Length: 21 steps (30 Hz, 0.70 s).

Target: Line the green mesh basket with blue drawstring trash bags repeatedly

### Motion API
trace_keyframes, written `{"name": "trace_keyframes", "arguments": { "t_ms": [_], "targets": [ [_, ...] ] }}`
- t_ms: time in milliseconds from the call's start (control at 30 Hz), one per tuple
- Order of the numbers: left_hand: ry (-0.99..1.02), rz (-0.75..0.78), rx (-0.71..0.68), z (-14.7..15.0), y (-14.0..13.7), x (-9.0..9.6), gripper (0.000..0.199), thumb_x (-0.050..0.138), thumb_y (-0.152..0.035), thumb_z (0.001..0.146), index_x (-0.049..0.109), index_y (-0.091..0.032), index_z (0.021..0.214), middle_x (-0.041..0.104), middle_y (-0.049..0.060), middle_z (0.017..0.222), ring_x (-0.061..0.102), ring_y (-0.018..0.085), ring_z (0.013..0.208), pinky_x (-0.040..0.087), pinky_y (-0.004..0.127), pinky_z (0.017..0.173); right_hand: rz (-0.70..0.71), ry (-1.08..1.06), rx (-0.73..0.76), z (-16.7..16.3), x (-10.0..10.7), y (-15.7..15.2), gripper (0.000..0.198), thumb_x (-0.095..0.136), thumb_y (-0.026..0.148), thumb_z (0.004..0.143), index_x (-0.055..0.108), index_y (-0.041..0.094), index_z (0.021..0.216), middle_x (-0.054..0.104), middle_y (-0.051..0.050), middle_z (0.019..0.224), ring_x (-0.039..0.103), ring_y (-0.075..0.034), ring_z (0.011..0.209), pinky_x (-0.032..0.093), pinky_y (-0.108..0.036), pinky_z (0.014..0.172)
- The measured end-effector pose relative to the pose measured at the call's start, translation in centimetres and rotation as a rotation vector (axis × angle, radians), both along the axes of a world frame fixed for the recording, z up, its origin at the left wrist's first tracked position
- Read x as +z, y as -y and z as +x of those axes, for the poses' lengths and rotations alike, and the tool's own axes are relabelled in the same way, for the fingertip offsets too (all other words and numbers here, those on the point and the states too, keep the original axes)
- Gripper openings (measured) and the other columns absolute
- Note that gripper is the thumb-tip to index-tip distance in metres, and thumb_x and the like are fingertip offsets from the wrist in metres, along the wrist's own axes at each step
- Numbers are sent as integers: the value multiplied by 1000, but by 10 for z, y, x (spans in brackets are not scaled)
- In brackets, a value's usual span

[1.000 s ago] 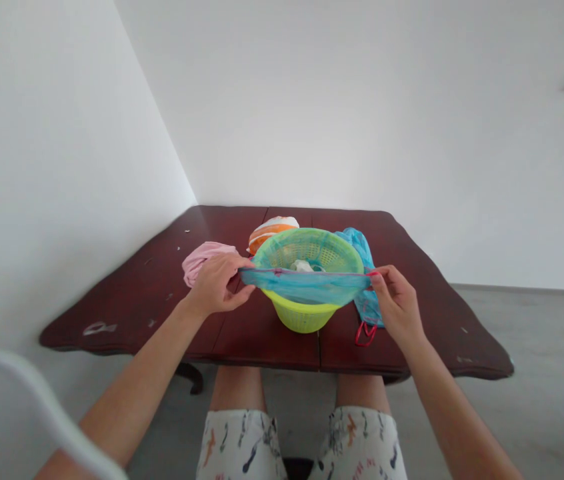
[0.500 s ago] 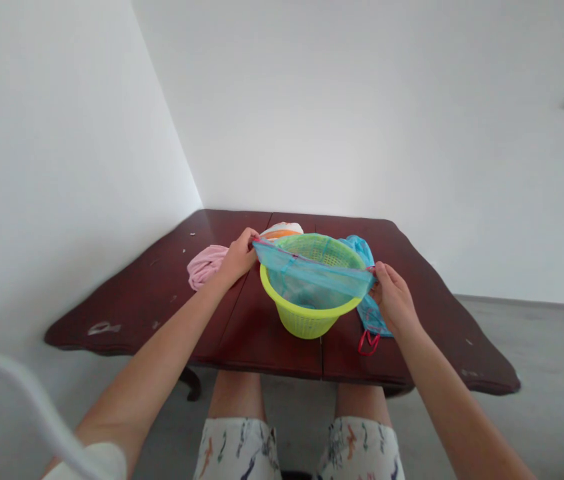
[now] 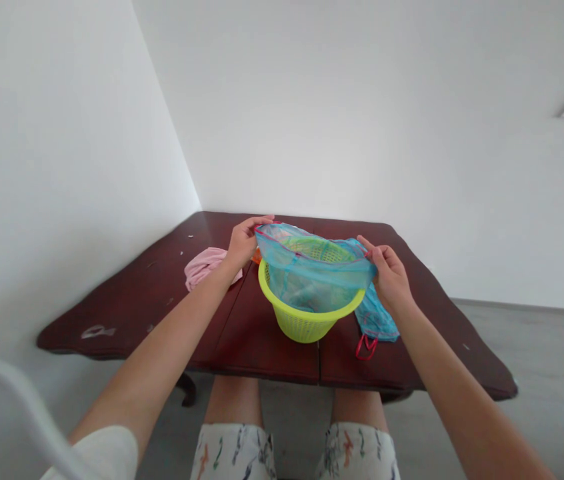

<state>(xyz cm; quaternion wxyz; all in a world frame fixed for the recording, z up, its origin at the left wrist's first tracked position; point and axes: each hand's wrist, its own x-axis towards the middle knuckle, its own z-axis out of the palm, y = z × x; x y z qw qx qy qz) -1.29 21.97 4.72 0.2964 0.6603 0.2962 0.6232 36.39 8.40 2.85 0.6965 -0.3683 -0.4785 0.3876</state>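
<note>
A sheer blue mesh bag (image 3: 312, 275) with a red-trimmed mouth is stretched between my two hands, its lower part hanging inside a yellow-green plastic basket (image 3: 307, 327). My left hand (image 3: 247, 240) grips the left end of the bag's rim, fingers reaching over the edge. On the opposite end, my right hand (image 3: 386, 270) pinches the rim between thumb and fingers. The bag's mouth gapes open between them. What lies at the bottom of the basket is blurred by the mesh.
The dark red wooden table (image 3: 127, 293) bears a bundled pink cloth (image 3: 205, 267) left of the basket. On the right lies another blue mesh bag (image 3: 377, 320) with a red cord loop (image 3: 366, 348). An orange item (image 3: 257, 256) shows partly behind the basket. Walls border the table.
Both hands have spread the bag's mouth from a nearly flat line to a wide opening. The rim has risen slightly, and it now covers the white-and-orange item behind more.
</note>
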Motion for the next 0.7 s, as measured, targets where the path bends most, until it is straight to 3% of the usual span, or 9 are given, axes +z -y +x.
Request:
{"name": "trace_keyframes", "arguments": {
  "t_ms": [67,133,200,267,367,533,700],
  "targets": [
    [7,19,-7,-3,8,10,30,98,-37,81,87,-19,102,91,20,136,87,36,129,67,54,118,58,33,5,3,9,-2,55,93,75,100,63,28,94,81,-9,160,83,-27,128,69,-43,105],
    [-2,39,-6,-10,19,19,25,97,-32,79,85,-19,97,93,18,126,88,34,121,68,52,114,117,108,-36,11,17,1,51,90,74,103,68,29,98,80,-9,157,82,-27,126,67,-45,108],
    [-59,73,3,-20,33,27,21,92,-29,82,84,-20,99,93,16,123,88,33,117,69,50,111,200,239,-133,21,24,9,46,89,71,105,73,29,101,82,-7,132,78,-24,111,65,-41,102],
    [-179,110,4,-33,49,35,18,83,-25,86,82,-21,105,92,15,129,87,31,122,68,48,112,295,384,-225,31,31,22,41,90,66,107,77,28,99,75,-4,108,70,-22,99,60,-37,94],
    [-429,107,20,-53,74,46,25,71,-19,88,79,-22,111,90,13,133,85,30,126,67,44,110,377,513,-208,39,40,52,33,85,55,113,78,27,96,69,-4,101,65,-22,92,55,-36,84],
    [-702,-29,26,-75,98,58,21,76,-31,93,78,-24,113,88,4,105,82,25,91,65,37,87,374,597,-126,37,44,95,25,83,43,116,80,28,97,70,-3,91,64,-20,81,53,-33,72],
    [-608,6,75,-79,103,64,26,73,-32,95,86,-23,115,90,8,113,83,28,100,66,40,96,256,655,-124,40,37,117,26,87,53,112,86,29,100,79,-4,89,72,-21,79,59,-33,70]
  ]
}}
